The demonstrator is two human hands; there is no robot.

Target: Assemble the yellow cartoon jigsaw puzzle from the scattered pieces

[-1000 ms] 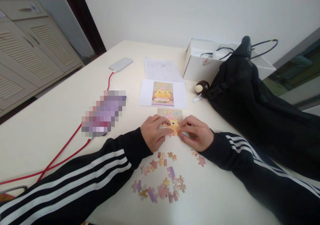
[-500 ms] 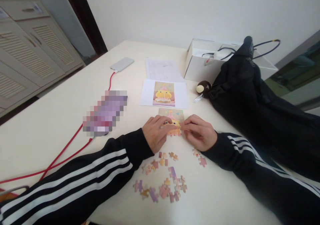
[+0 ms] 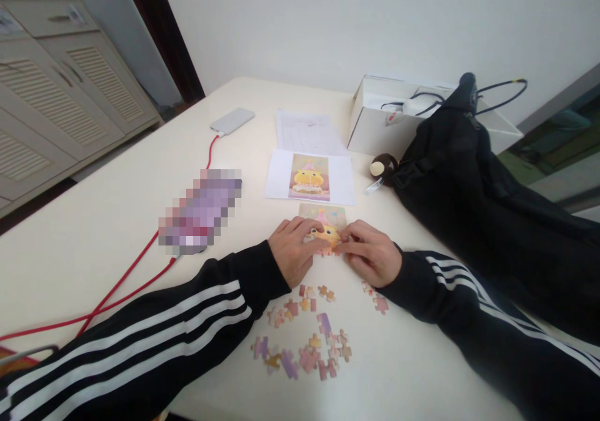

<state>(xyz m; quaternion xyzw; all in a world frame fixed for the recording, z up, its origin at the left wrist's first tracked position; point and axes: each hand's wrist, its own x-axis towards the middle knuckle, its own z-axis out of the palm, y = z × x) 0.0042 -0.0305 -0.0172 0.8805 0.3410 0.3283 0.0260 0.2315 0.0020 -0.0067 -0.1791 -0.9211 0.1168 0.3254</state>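
Note:
A partly assembled jigsaw puzzle (image 3: 329, 231) with a yellow cartoon figure lies on the white table, partly hidden under my fingers. My left hand (image 3: 298, 248) rests over its left side, index finger and thumb apart and touching the surface. At the right edge my right hand (image 3: 374, 252) has its thumb and fingers pinched together on a puzzle piece, mostly covered by the fingertips. Several loose puzzle pieces (image 3: 309, 358) in pink, purple and tan lie nearer to me. A few more pieces (image 3: 381, 304) are below my right hand.
Behind the puzzle lies a printed reference picture (image 3: 310, 177), with another paper sheet (image 3: 307, 130) beyond. At left are a blurred-out phone (image 3: 201, 212), a red cable (image 3: 124, 277) and a power bank (image 3: 233, 121). A black bag (image 3: 450, 158) and white box (image 3: 382, 121) occupy the right.
My right hand has shifted slightly left and closer in, its fingertips now against the puzzle's right edge. My left hand stays in place on the puzzle. The view has moved slightly.

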